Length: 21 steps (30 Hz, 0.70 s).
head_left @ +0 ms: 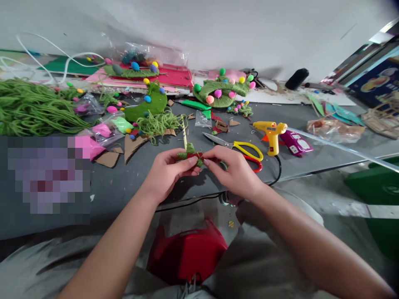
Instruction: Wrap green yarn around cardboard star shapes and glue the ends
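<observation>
Work item: a small red piece wrapped in green yarn (189, 148), held between the two hands above the near edge of the grey desk (118, 180). The step in hand is judged to be the winding or dressing of that yarn over the red core, some of which shows bare.

Sound practice calls for light, even tension, turns laid side by side, and a thumb kept on the last turn so that it does not slip. The narrow ends appear most likely to shed loops and merit closer wraps. The scissors (237, 145) and yellow glue gun (272, 135) lie to the right, within reach; the forearm should stay clear of the gun's nozzle and black cord (278, 170). The loose tangle of green yarn (160, 122) beyond the left hand could snag.

Pose: the left hand (168, 170) grips the piece, thumb across the near face, fingers beneath and behind. The right hand (233, 170) forms a narrow pinch of thumb and forefinger at the piece's right end; exactly which strand or edge it holds cannot be told. Both forearms converge from the lower corners, wrists raised.
</observation>
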{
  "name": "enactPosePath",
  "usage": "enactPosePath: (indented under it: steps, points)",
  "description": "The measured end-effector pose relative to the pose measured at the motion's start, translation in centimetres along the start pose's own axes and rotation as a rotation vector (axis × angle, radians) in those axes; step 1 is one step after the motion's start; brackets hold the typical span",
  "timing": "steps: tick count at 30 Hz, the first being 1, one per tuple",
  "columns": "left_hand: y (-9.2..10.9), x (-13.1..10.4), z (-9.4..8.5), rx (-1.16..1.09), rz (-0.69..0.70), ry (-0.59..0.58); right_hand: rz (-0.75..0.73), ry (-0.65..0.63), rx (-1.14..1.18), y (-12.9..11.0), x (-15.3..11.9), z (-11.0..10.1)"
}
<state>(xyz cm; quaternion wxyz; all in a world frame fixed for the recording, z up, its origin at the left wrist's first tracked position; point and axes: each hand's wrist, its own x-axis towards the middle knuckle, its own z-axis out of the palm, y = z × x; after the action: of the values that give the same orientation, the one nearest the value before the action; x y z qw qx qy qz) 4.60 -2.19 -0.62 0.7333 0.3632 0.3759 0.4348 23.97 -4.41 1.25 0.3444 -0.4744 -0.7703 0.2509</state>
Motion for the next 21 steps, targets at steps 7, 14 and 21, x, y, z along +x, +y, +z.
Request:
enactPosePath:
  steps: [7, 14, 21]
  points:
    - [-0.2, -0.1, -0.2, 0.183, -0.042, -0.094, -0.061, -0.071, -0.139, 1.4, 1.4, -1.3]
    - [-0.4, -0.1, 0.9, 0.364, -0.020, -0.033, 0.079, -0.069, -0.211, -0.1, 1.7, -1.1]
    - [-1.0, 0.3, 1.0, 0.224, 0.065, 0.079, 0.168, -0.038, -0.062, -1.7, 0.5, 0.2]
